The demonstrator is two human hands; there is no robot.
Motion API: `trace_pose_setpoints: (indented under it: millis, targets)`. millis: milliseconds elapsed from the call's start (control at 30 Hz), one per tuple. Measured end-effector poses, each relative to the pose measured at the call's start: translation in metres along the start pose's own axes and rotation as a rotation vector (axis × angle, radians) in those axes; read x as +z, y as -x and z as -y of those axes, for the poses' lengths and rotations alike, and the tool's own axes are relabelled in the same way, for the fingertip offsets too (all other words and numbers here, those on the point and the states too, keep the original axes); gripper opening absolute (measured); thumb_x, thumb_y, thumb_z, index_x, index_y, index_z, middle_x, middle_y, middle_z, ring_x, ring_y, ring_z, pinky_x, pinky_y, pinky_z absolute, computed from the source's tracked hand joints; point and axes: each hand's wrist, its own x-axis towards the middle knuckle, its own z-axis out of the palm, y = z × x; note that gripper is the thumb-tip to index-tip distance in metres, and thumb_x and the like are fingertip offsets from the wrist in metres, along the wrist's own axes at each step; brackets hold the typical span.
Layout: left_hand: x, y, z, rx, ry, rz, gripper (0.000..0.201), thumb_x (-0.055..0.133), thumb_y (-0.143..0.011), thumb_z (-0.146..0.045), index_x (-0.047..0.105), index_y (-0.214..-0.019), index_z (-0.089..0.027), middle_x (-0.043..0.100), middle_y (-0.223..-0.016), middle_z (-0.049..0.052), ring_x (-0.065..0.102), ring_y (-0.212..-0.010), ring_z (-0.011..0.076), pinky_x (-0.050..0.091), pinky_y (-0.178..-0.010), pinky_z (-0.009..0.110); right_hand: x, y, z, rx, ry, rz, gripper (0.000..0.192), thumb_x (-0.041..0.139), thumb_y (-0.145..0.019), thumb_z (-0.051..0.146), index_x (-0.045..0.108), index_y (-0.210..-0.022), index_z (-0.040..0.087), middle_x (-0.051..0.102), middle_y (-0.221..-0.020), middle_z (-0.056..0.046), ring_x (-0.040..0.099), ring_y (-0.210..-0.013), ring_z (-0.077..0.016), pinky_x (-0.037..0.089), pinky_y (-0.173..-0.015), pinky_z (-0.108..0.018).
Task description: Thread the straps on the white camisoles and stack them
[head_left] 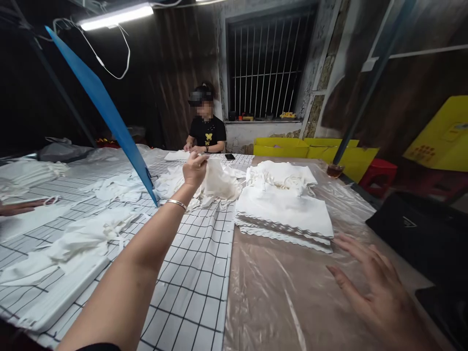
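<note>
My left hand (195,169) reaches far forward, fingers closed on the upper edge of a white cloth piece (216,179). That cloth hangs over a loose heap of white fabric on the checked tablecloth (186,273). Beside it, to the right, lies a stack of white cloth pieces (283,209) with wavy edges, its layers roughly aligned and crumpled at the back. Near the stack's front right corner, my right hand (373,282) is held over the plastic-covered brown surface, fingers spread, holding nothing.
A tilted blue panel (106,114) divides the table's left side. More white fabric (80,239) lies there, near another person's hand (27,206). Across the table sits a co-worker (206,124). A black bag (409,239), a cup (335,170) and a post (361,102) stand right.
</note>
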Motion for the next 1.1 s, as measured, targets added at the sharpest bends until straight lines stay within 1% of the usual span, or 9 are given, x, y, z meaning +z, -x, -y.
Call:
trace_pose_setpoints:
  millis: [100, 167, 300, 533, 700, 767, 833, 1000, 1100]
  targets:
    - [-0.04, -0.013, -0.023, -0.121, 0.415, -0.104, 0.018, 0.063, -0.08, -0.023, 0.075, -0.093, -0.02, 0.068, -0.081, 0.003, 0.063, -0.074, 0.0163, 0.047, -0.068, 0.026, 0.004, 0.0, 0.017, 0.026, -0.054, -0.012, 0.034, 0.048, -0.1, 0.039, 0.05, -0.131, 0.024, 0.058, -0.127, -0.009, 0.055, -0.117, -0.0309, 0.036, -0.107, -0.049]
    - [-0.066, -0.014, -0.04, -0.241, 0.669, -0.077, 0.024, 0.069, -0.077, -0.032, 0.073, -0.097, -0.018, 0.069, -0.078, 0.002, 0.063, -0.066, 0.0144, 0.049, -0.062, 0.025, 0.007, -0.006, 0.031, 0.04, -0.114, -0.013, 0.032, 0.049, -0.099, 0.038, 0.052, -0.127, 0.024, 0.059, -0.125, -0.008, 0.055, -0.116, -0.0298, 0.04, -0.103, -0.047]
    - [-0.112, -0.008, -0.073, -0.351, 1.001, 0.142, 0.035, 0.074, -0.076, -0.038, 0.067, -0.106, -0.021, 0.072, -0.088, 0.004, 0.069, -0.08, 0.0179, 0.056, -0.07, 0.029, 0.01, -0.029, 0.061, 0.112, -0.299, -0.008, 0.028, 0.052, -0.096, 0.036, 0.055, -0.121, 0.024, 0.061, -0.121, -0.008, 0.057, -0.113, -0.0279, 0.047, -0.097, -0.043]
    - [-0.165, 0.005, -0.119, -0.388, 1.292, 0.393, 0.027, 0.052, -0.095, -0.033, 0.062, -0.117, -0.02, 0.072, -0.095, 0.005, 0.07, -0.093, 0.0214, 0.058, -0.081, 0.032, 0.005, -0.098, 0.101, 0.401, -0.758, 0.069, 0.042, 0.065, -0.085, 0.052, 0.058, -0.115, 0.024, 0.06, -0.121, -0.009, 0.055, -0.112, -0.0287, 0.046, -0.095, -0.045]
    - [-0.178, 0.031, -0.164, -0.423, 1.376, 0.738, 0.035, 0.045, -0.098, -0.031, 0.059, -0.126, -0.017, 0.072, -0.096, 0.007, 0.07, -0.092, 0.0248, 0.058, -0.083, 0.038, -0.005, -0.143, 0.126, 0.48, -1.275, 0.285, 0.061, 0.068, -0.077, 0.07, 0.06, -0.112, 0.021, 0.061, -0.116, -0.01, 0.056, -0.109, -0.0288, 0.047, -0.092, -0.042]
    - [-0.177, 0.047, -0.176, -0.467, 1.407, 0.906, 0.037, 0.045, -0.097, -0.029, 0.058, -0.129, -0.015, 0.072, -0.096, 0.008, 0.071, -0.088, 0.0227, 0.057, -0.083, 0.036, -0.013, -0.147, 0.131, 0.494, -1.42, 0.38, 0.061, 0.067, -0.076, 0.073, 0.063, -0.107, 0.02, 0.064, -0.108, -0.009, 0.058, -0.105, -0.0295, 0.05, -0.086, -0.04]
    - [-0.175, 0.063, -0.183, -0.51, 1.441, 1.017, 0.038, 0.044, -0.096, -0.026, 0.057, -0.13, -0.014, 0.073, -0.094, 0.008, 0.071, -0.083, 0.02, 0.057, -0.082, 0.034, -0.023, -0.143, 0.13, 0.547, -1.453, 0.364, 0.058, 0.072, -0.074, 0.07, 0.064, -0.104, 0.021, 0.065, -0.101, -0.007, 0.059, -0.1, -0.0284, 0.051, -0.081, -0.037]
    - [-0.169, 0.099, -0.192, -0.524, 1.451, 1.033, 0.036, 0.046, -0.094, -0.026, 0.061, -0.125, -0.015, 0.073, -0.098, 0.008, 0.07, -0.09, 0.0227, 0.055, -0.087, 0.037, -0.043, -0.109, 0.115, 0.746, -1.375, 0.079, 0.062, 0.067, -0.071, 0.079, 0.061, -0.095, 0.022, 0.065, -0.09, -0.005, 0.062, -0.085, -0.0235, 0.052, -0.068, -0.031]
    - [-0.165, 0.113, -0.202, -0.47, 1.423, 1.008, 0.036, 0.054, -0.09, -0.033, 0.064, -0.121, -0.017, 0.072, -0.106, 0.01, 0.068, -0.101, 0.0281, 0.054, -0.091, 0.041, -0.047, -0.086, 0.116, 0.805, -1.38, 0.195, 0.063, 0.076, -0.065, 0.075, 0.061, -0.094, 0.021, 0.066, -0.092, -0.007, 0.063, -0.085, -0.0243, 0.052, -0.068, -0.031]
